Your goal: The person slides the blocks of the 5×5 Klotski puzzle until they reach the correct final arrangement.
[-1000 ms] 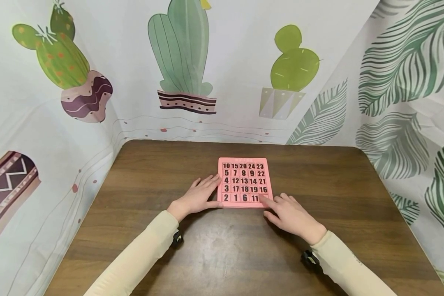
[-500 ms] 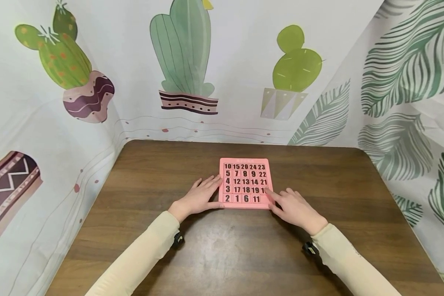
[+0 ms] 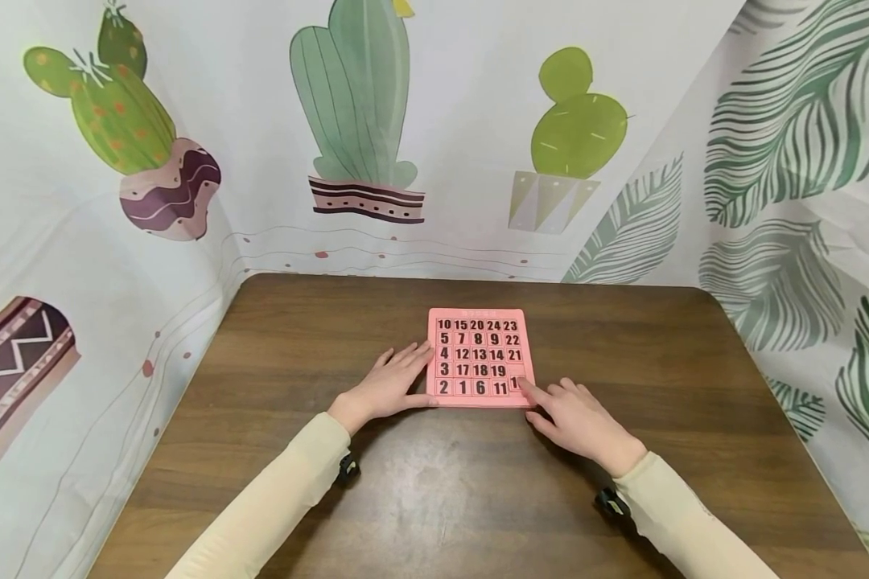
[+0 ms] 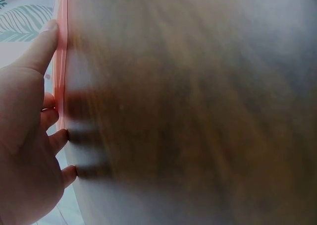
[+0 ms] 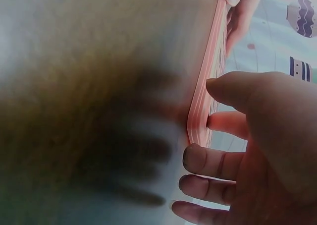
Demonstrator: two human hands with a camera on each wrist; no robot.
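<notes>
A pink number sliding puzzle (image 3: 477, 314) lies flat on the table, its black-numbered tiles set in rows. My left hand (image 3: 386, 383) rests against its left side, fingers fairly straight and thumb at the near corner. In the left wrist view the fingertips touch the pink edge (image 4: 61, 61). The index finger of my right hand (image 3: 581, 418) presses a tile (image 3: 515, 383) in the right column, covering part of its number. That tile sits between the two lowest rows, below a gap. In the right wrist view the thumb is by the pink frame (image 5: 200, 106) and the other fingers extend beside it.
The brown wooden table (image 3: 319, 322) reaches back to a white cloth (image 3: 463, 145) printed with cacti and leaves. A dark wrist device (image 3: 348, 467) is on the left wrist, another device (image 3: 611, 503) on the right.
My right index finger shifts from the bottom-right gap up to the 16 tile, then slides that tile partway toward me. My left hand stays at the puzzle's left side.
</notes>
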